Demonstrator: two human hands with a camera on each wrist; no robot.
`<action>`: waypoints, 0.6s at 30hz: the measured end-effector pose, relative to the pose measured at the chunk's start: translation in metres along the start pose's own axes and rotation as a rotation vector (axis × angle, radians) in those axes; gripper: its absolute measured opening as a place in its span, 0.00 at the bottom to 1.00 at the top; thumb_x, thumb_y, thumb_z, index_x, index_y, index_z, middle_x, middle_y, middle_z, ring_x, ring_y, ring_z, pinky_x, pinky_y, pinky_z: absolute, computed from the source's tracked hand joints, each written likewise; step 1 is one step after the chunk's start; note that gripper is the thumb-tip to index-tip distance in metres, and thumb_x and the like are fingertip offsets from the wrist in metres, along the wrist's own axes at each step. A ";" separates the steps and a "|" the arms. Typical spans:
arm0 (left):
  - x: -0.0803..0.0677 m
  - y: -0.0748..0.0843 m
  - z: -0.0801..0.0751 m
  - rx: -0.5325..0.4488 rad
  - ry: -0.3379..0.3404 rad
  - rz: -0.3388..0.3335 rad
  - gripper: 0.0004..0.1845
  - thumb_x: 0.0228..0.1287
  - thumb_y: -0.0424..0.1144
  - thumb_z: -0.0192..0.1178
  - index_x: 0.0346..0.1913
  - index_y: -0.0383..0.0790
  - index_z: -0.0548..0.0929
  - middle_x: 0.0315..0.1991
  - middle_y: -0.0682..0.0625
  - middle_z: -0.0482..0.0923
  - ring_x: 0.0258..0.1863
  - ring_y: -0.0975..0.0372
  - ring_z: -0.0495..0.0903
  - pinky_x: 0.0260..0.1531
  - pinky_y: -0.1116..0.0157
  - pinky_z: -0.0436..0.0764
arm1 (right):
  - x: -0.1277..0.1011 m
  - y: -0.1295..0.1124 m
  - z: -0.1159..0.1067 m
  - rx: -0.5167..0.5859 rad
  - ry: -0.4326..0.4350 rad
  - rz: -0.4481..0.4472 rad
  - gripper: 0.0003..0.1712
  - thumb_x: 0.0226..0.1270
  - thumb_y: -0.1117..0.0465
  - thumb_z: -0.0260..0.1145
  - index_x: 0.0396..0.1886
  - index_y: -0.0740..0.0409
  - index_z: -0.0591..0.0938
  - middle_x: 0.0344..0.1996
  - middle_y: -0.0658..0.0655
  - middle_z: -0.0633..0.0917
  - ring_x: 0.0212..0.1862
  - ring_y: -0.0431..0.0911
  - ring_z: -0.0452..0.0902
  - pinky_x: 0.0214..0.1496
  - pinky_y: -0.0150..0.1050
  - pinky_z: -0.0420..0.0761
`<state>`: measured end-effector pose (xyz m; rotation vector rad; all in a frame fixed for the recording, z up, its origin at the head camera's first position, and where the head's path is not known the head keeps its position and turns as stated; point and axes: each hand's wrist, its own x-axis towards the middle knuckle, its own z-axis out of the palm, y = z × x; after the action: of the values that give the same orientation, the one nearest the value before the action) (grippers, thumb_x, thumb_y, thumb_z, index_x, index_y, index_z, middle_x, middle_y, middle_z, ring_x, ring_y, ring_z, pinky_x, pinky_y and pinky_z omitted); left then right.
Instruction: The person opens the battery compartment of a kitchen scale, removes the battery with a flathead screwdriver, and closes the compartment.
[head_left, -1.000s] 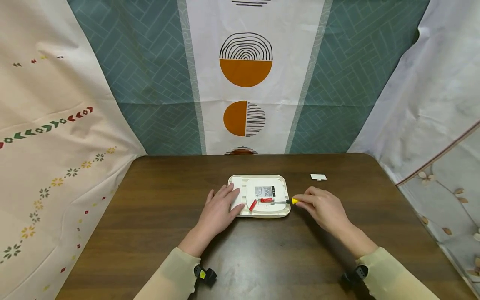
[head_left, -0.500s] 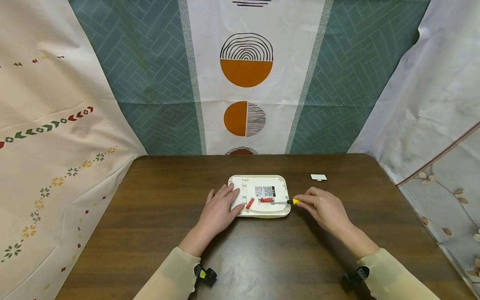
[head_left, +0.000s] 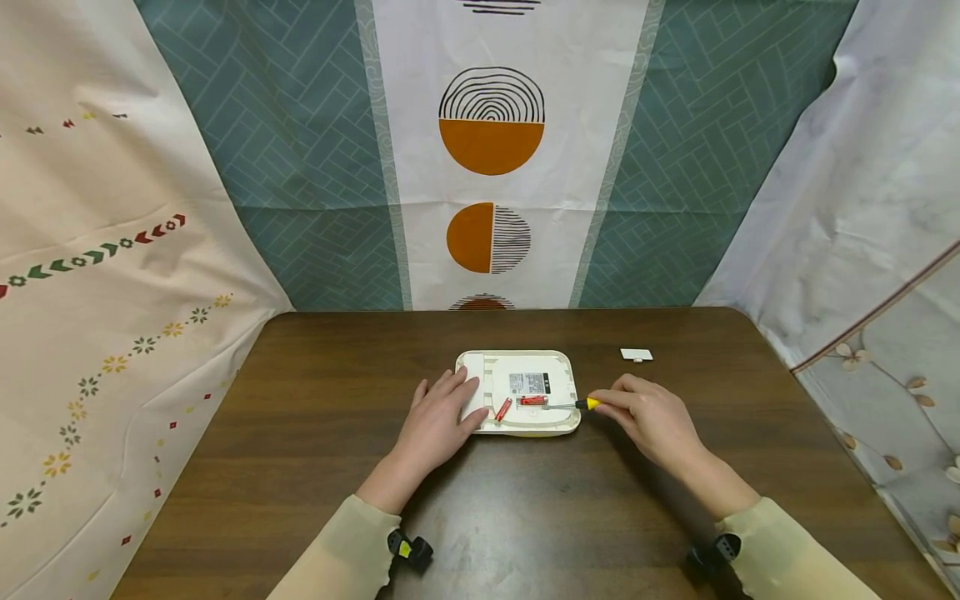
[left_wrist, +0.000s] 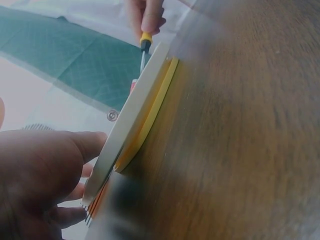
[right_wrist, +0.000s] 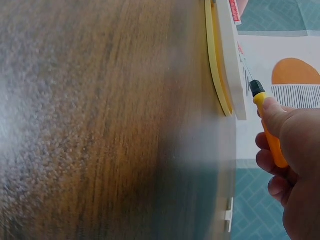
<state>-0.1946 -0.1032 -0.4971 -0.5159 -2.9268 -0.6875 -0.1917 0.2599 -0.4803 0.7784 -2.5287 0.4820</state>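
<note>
A white device with rounded corners (head_left: 558, 363) lies on the table, its labelled back facing up; a yellow base (left_wrist: 159, 102) shows beneath it. My left hand (head_left: 438, 417) rests on its left end, fingers spread and fairly straight. In its slot sits a red battery (head_left: 533, 401). Another, loose red battery (head_left: 503, 409) lies slanted on the device's back, close to the left thumb. My right hand (head_left: 648, 412) grips a screwdriver (right_wrist: 260, 98) by its yellow handle, thumb along it. The thin metal shaft reaches left to the battery in the slot.
A small white battery cover (head_left: 636, 355) lies on the brown wooden table (head_left: 360, 358), behind and right of the device. Patterned cloths (head_left: 315, 167) hang behind the table and along both sides.
The loose battery has shifted a little left, then slightly back to the right. Both hands and the screwdriver have stayed almost in place.
</note>
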 end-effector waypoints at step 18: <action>-0.001 0.000 0.000 -0.005 0.005 0.002 0.32 0.80 0.54 0.68 0.78 0.44 0.80 0.82 0.41 0.70 0.83 0.44 0.65 0.79 0.31 0.56 | -0.003 0.001 -0.007 -0.011 0.012 0.012 0.16 0.63 0.62 0.85 0.51 0.46 0.97 0.35 0.41 0.82 0.31 0.37 0.74 0.32 0.40 0.77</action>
<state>-0.1937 -0.1032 -0.4970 -0.5173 -2.9197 -0.6956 -0.1882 0.2654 -0.4767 0.7546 -2.5240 0.4752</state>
